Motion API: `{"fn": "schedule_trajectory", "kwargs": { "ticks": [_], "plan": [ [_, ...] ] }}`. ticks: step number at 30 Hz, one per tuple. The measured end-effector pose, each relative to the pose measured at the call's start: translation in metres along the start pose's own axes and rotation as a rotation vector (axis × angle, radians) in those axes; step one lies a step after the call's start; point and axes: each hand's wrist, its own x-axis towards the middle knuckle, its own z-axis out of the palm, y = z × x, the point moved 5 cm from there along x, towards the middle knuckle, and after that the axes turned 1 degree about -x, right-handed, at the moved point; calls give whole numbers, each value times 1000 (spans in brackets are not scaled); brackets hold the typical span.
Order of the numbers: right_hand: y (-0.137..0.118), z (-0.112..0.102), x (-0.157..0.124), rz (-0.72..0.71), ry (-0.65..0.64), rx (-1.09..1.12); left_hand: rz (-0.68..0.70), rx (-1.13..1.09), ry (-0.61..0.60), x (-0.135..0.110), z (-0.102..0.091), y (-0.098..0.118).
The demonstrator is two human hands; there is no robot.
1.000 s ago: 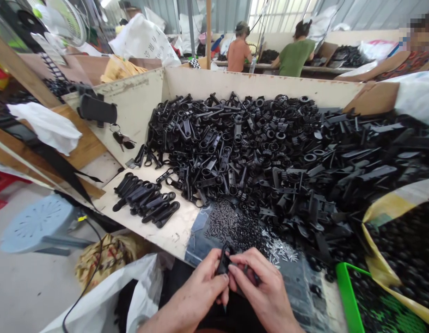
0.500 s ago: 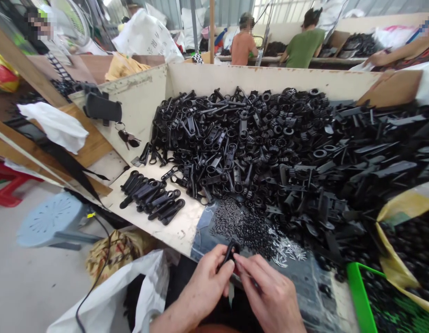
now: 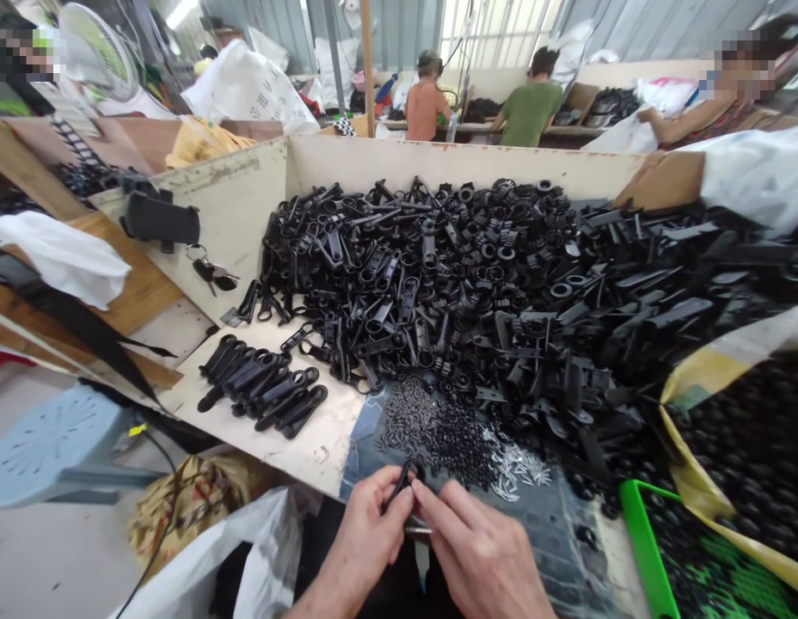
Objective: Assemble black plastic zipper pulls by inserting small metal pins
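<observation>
Low in the head view, my left hand (image 3: 364, 537) is closed around a black plastic ring-ended piece (image 3: 407, 478), held tilted with its looped end up. My right hand (image 3: 482, 550) meets it from the right, thumb and fingertips pinched together against the piece. Anything small inside that pinch is hidden. Just beyond my hands lie small grey bits (image 3: 408, 417), small black bits (image 3: 463, 443) and short silvery pins (image 3: 518, 464) on a dark mat (image 3: 534, 516). To the left, several similar black ring-ended pieces (image 3: 260, 383) are lined up.
A heap of black plastic parts (image 3: 399, 284) fills the bench's back. At right stand a green tray (image 3: 637, 524) and a yellow-edged sack (image 3: 686, 430). Keys (image 3: 211, 273) hang on the left board, above a blue stool (image 3: 57, 443). Several people sit beyond.
The view has turned a little to the right and up, so things appear shifted left. Both hands remain together at the black ring-ended piece.
</observation>
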Motion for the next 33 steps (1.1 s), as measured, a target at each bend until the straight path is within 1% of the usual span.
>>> {"fn": "schedule_trajectory", "kwargs": {
  "ticks": [3,5,7,10,13,15,21,25,30,33],
  "plan": [
    [12,-5,-5,100,-37,144,-18,-21,-19,1,0,0],
    [20,-7,-12,139,-25,156,-29,-32,-31,1,0,1],
    [22,-3,-18,124,-39,166,-39,-41,-34,2,0,0],
    [22,8,-22,95,-110,226,-48,-59,-23,2,0,-1],
    [21,17,-21,120,-178,265,-54,-71,-19,2,1,-2],
    [20,19,-19,134,-192,258,-55,-75,-17,2,1,-1],
    [19,16,-13,112,-213,128,-60,-91,-12,1,1,1],
    [14,18,-12,81,-230,-4,-73,-122,-12,1,4,-2],
    [3,23,-9,25,-226,-251,-83,-153,85,0,5,-9],
    [-8,25,-6,-12,-232,-370,-84,-155,111,-1,6,-10]
  ]
}}
